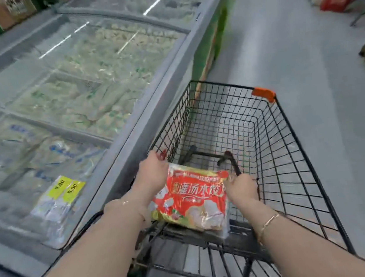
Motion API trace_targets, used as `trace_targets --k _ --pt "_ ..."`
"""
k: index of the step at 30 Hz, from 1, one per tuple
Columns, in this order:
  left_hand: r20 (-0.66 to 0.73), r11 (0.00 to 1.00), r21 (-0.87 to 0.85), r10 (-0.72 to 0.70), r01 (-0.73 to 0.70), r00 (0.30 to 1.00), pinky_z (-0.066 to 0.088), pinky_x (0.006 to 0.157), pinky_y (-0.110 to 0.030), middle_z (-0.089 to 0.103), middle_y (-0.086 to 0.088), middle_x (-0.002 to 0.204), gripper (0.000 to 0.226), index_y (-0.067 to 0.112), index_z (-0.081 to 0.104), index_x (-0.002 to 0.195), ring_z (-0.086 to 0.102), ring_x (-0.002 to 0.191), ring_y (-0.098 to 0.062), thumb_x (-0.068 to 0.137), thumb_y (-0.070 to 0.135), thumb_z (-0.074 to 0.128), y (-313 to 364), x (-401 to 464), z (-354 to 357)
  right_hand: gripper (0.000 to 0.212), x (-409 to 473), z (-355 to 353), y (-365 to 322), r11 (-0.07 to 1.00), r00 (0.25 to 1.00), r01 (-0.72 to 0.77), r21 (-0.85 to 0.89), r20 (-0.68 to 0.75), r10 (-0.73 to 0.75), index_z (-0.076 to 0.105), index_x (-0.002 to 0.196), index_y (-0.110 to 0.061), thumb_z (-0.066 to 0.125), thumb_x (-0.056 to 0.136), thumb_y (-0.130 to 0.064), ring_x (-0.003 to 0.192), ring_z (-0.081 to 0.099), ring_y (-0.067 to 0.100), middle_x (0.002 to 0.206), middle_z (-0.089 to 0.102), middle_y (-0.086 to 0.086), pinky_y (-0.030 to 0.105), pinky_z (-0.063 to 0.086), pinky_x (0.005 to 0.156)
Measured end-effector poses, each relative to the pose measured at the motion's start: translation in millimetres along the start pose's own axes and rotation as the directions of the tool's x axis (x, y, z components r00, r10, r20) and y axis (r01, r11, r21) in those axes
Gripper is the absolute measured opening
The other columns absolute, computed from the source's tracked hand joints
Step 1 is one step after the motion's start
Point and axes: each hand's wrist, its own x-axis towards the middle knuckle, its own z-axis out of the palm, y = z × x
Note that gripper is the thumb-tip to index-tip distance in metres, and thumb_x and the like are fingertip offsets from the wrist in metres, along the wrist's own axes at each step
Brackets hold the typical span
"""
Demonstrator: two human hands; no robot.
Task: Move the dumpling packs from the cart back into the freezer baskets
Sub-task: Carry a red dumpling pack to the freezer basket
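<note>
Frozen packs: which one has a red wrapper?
The dumpling pack held between both hands over the cart; the packs under the freezer lid look pale green or blue.

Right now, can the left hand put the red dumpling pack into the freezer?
Probably not directly: the freezer beside the cart appears covered by closed glass lids, and both the left hand and right hand hold the red dumpling pack.

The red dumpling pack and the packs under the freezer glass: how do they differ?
The red dumpling pack is bright red with large white characters; the packs in the freezer look pale green and whitish. The red pack sits in the cart, held at its sides by the left hand and right hand; the freezer packs lie untouched behind frosted glass. The red pack shows sharply, the others blurrily. All are plastic bags.
</note>
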Motion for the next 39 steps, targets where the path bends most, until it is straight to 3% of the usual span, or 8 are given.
trace_targets --k 3,6,12,14,18,28,33,39 --pt "0.102 0.994 0.104 -0.032 0.022 0.994 0.046 0.084 -0.033 0.064 -0.017 0.115 0.027 0.004 0.059 0.111 0.059 0.104 -0.033 0.096 0.023 0.047 -17 12 22 0.032 14 21 20 0.995 0.992 -0.099 -0.005 0.074 0.099 0.065 0.104 0.005 0.057 0.091 -0.023 0.089 0.062 0.030 0.110 0.067 0.020 0.030 0.047 0.065" --pt "0.164 0.979 0.176 -0.129 0.100 0.978 0.046 0.088 -0.035 0.063 -0.019 0.118 0.030 0.003 0.059 0.117 0.058 0.111 -0.035 0.094 0.017 0.047 -34 19 40 0.036 20 39 33 0.981 0.974 -0.196 -0.010 0.111 0.196 0.063 0.111 0.002 0.060 0.089 -0.027 0.106 0.062 0.032 0.117 0.065 0.018 0.032 0.049 0.084" --pt "0.245 0.970 0.168 -0.212 0.174 0.946 0.038 0.078 -0.029 0.059 -0.015 0.126 0.033 0.006 0.050 0.127 0.055 0.116 -0.031 0.096 0.014 0.043 -52 41 63 0.027 37 68 46 0.976 0.965 -0.209 0.066 0.178 0.195 0.063 0.083 -0.002 0.067 0.085 -0.029 0.071 0.058 0.022 0.088 0.067 0.011 0.024 0.042 0.051" --pt "0.252 0.971 0.145 -0.223 0.191 0.942 0.043 0.083 -0.033 0.060 -0.014 0.125 0.032 0.008 0.051 0.126 0.057 0.114 -0.030 0.095 0.012 0.041 -56 49 68 0.032 40 70 48 0.971 0.966 -0.215 0.101 0.170 0.196 0.065 0.098 0.000 0.068 0.084 -0.029 0.086 0.063 0.028 0.098 0.067 0.013 0.026 0.045 0.061" --pt "0.208 0.965 0.140 -0.246 0.221 0.947 0.045 0.094 -0.039 0.060 -0.017 0.124 0.032 0.004 0.048 0.125 0.056 0.115 -0.034 0.093 0.011 0.045 -58 57 73 0.028 46 66 52 0.964 0.978 -0.206 0.168 0.077 0.195 0.049 0.067 -0.012 0.065 0.086 -0.026 0.082 0.058 0.025 0.091 0.064 0.012 0.036 0.049 0.077" --pt "0.333 0.950 0.254 -0.260 0.179 0.906 0.044 0.096 -0.039 0.058 -0.026 0.125 0.038 -0.012 0.053 0.121 0.054 0.118 -0.039 0.100 0.012 0.033 -59 59 94 0.033 62 59 75 0.914 0.948 -0.306 0.267 0.001 0.317 0.059 0.104 0.000 0.058 0.090 -0.030 0.090 0.058 0.031 0.104 0.065 0.019 0.035 0.046 0.074" --pt "0.250 0.954 0.272 -0.197 0.126 0.948 0.042 0.096 -0.039 0.057 -0.023 0.126 0.032 -0.005 0.050 0.121 0.054 0.118 -0.038 0.099 0.013 0.037 -55 54 91 0.027 60 54 73 0.941 0.968 -0.238 0.242 -0.023 0.250 0.061 0.079 -0.005 0.055 0.093 -0.028 0.076 0.056 0.026 0.081 0.062 0.012 0.029 0.042 0.064" --pt "0.038 0.956 0.285 -0.081 0.066 0.996 0.045 0.089 -0.043 0.059 -0.022 0.121 0.029 0.006 0.047 0.120 0.056 0.112 -0.039 0.095 0.008 0.032 -19 28 61 0.029 41 21 31 0.972 0.982 -0.097 0.215 -0.140 0.130 0.062 0.092 -0.002 0.042 0.099 -0.023 0.098 0.061 0.035 0.101 0.066 0.020 0.029 0.034 0.068"
